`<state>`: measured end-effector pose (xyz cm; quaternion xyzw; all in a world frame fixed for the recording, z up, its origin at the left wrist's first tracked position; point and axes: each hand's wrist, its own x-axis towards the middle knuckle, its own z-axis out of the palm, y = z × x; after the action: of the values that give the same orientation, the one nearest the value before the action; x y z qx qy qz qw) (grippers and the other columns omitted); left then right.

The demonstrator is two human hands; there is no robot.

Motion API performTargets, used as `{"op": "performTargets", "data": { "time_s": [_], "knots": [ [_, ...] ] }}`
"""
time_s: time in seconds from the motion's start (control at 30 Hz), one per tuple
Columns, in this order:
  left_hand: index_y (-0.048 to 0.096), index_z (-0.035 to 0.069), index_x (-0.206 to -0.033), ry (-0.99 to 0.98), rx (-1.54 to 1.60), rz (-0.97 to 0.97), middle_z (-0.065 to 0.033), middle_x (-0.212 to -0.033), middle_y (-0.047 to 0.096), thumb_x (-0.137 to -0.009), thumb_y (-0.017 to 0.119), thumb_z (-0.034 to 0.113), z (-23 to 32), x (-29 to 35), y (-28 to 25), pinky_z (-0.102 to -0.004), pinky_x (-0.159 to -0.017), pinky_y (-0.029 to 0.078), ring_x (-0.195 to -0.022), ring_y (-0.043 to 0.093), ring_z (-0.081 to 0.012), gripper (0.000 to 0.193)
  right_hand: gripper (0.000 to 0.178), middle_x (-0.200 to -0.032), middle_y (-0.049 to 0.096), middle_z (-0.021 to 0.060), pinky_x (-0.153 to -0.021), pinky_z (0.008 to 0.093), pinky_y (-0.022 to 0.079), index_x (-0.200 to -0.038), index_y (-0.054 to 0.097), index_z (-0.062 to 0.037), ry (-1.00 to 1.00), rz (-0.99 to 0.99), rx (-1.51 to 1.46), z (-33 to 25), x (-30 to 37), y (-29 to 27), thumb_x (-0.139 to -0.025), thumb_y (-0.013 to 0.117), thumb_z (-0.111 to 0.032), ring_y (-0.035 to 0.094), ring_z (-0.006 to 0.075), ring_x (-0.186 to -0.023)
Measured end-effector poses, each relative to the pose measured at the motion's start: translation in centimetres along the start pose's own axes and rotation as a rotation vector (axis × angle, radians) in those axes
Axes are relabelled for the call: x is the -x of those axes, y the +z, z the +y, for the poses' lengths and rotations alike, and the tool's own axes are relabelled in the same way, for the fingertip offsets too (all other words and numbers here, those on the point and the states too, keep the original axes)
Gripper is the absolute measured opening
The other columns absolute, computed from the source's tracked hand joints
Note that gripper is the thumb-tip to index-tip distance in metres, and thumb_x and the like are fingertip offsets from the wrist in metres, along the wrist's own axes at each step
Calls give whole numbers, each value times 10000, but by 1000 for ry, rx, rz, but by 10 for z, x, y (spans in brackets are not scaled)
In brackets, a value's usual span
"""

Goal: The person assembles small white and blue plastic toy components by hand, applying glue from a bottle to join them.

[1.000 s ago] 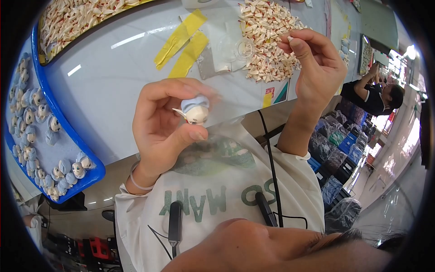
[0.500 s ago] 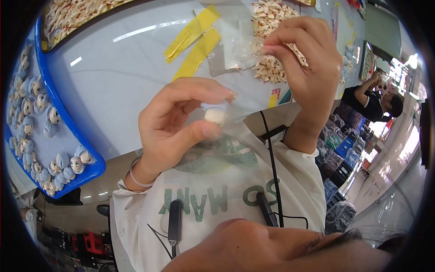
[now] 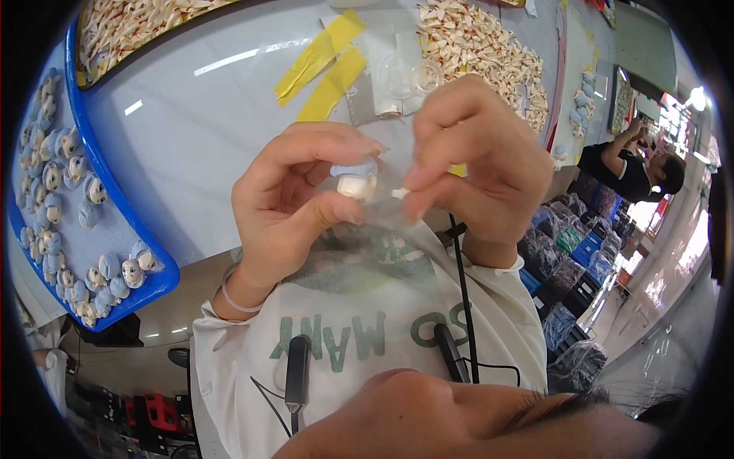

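Room view — glossy pale table (image 3: 199,130) at ten o'clock; smooth beige floor (image 3: 164,317) at eight; bright light (image 3: 696,98) at two.

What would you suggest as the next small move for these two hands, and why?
I would probably ease the right hand leftward until the small pale piece meets the toy head: that hand pinches the piece, the left hand holds the head, and a narrow gap separates the two.

- Right hand (image 3: 489,153): blurred, its fingertips covering part of a tiny cream piece (image 3: 398,193).
- Left hand (image 3: 287,191): partly hiding a round, blue-capped, cream figurine head (image 3: 353,186).
- Pale glossy desk (image 3: 191,145): far edge cut off above.
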<state>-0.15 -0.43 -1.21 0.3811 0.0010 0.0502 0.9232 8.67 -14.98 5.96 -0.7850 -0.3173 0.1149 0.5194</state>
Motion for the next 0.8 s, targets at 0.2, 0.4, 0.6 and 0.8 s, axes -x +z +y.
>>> {"op": "performTargets", "data": {
  "time_s": [0.2, 0.4, 0.6, 0.8],
  "knots": [
    [561, -59, -1002, 45, -201, -38, -164, -997, 567, -709, 691, 59, 4, 1, 0, -320, -808, 444, -937, 554, -235, 341, 196, -715, 557, 8, -589, 258, 392, -665, 619, -113, 40, -56, 28, 0, -1, 3, -512, 740, -94, 506, 165, -675],
    [620, -37, -932, 149, -455, 9, -153, -919, 617, -660, 717, 55, 3, 4, 4, -270, -702, 474, -819, 602, -207, 303, 204, -704, 554, 14, -584, 275, 403, -628, 583, -103, -5, -68, 148, -5, 2, 1, -497, 738, -82, 509, 185, -675],
    [627, -26, -926, 274, -616, -52, -151, -901, 619, -612, 723, -3, 1, 3, 8, -258, -629, 496, -793, 616, -219, 329, 223, -687, 553, 14, -581, 286, 408, -619, 566, -94, -11, -51, 171, -3, 7, -1, -479, 737, -67, 514, 194, -666],
    [628, -22, -919, 282, -643, -62, -146, -903, 613, -594, 724, -19, 0, 4, 9, -258, -623, 501, -783, 616, -220, 339, 229, -693, 556, 5, -570, 282, 406, -615, 565, -105, -125, -7, 164, 6, 11, 2, -466, 737, -75, 510, 188, -654]
  ]
}}
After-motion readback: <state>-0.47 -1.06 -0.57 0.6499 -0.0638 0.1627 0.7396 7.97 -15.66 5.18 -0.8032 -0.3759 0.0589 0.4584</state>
